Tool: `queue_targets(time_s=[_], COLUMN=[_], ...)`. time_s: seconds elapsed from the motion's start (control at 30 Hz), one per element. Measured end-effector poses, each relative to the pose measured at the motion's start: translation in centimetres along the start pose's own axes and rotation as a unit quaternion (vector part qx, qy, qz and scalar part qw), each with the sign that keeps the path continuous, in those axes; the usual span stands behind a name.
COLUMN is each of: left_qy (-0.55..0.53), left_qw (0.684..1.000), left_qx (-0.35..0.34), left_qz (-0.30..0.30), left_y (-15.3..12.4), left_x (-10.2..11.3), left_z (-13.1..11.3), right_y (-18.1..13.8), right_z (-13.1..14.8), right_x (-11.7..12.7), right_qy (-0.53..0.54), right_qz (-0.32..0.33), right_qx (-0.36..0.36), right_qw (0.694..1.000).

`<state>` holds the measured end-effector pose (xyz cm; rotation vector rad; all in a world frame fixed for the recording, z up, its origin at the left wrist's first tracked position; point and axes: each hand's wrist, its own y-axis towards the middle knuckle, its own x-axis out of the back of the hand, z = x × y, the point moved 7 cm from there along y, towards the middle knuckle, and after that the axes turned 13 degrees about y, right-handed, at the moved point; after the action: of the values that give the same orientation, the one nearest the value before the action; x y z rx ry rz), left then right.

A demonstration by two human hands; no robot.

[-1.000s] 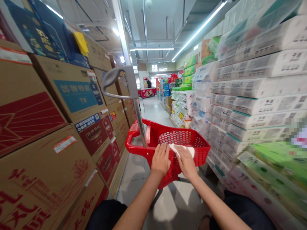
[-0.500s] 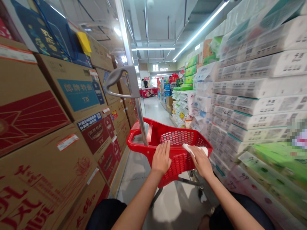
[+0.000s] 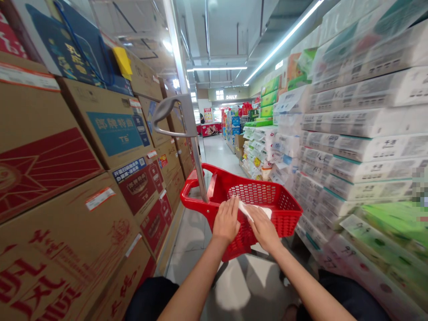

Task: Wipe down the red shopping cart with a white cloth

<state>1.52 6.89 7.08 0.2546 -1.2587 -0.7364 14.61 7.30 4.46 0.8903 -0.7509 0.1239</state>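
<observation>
A red plastic shopping cart basket (image 3: 287, 209) with perforated walls stands right in front of me on a metal frame. My left hand (image 3: 226, 219) holds its near rim, the fingers over the edge pointing away from me. Close beside it on the right, my right hand (image 3: 262, 225) presses a white cloth (image 3: 265, 210) against the same rim. Part of the cloth sticks out past the fingers; the palm hides the rest. Whether it is cloth or paper I cannot tell. The cart's upright metal pole with a grey handle (image 3: 174, 115) rises at the left end.
Stacked cardboard cartons (image 3: 80, 223) wall the aisle on the left. White tissue packs (image 3: 361, 147) and green packs (image 3: 394, 223) are piled on the right. A pale tiled floor (image 3: 216, 149) runs ahead to a red counter (image 3: 211, 129), with a person partly visible near it.
My right hand has slid left along the rim with the white cloth, up to my left hand. The left hand stays at its place on the rim. The view has shifted slightly.
</observation>
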Motion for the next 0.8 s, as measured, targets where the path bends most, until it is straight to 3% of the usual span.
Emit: queue_targets(time_s=[0.27,0.4,0.5,0.7,0.8], left_qy=[0.000,-0.003,-0.006,-0.014,-0.011], left_qw=[0.999,0.999,0.999,1.000,1.000], left_qx=[-0.031,-0.033,-0.031,-0.024,-0.026], left_qz=[0.012,0.008,0.004,0.005,0.003], left_y=[-0.3,-0.3,-0.2,0.1,0.0], left_x=[-0.8,-0.7,-0.5,-0.4,-0.4], left_z=[-0.2,-0.9,-1.2,-0.9,-0.3], right_y=[-5.3,-6.2,-5.2,-1.6,-0.9], right_z=[-9.1,-10.8,-8.9,-1.3,0.1], right_x=[6.5,7.7,6.4,0.7,0.0], right_qy=[-0.092,-0.103,-0.102,-0.041,-0.028], right_qz=[-0.031,-0.070,-0.083,-0.038,-0.025], right_qx=[-0.053,-0.088,-0.095,-0.028,-0.005], right_qw=[0.994,0.988,0.987,0.998,0.999])
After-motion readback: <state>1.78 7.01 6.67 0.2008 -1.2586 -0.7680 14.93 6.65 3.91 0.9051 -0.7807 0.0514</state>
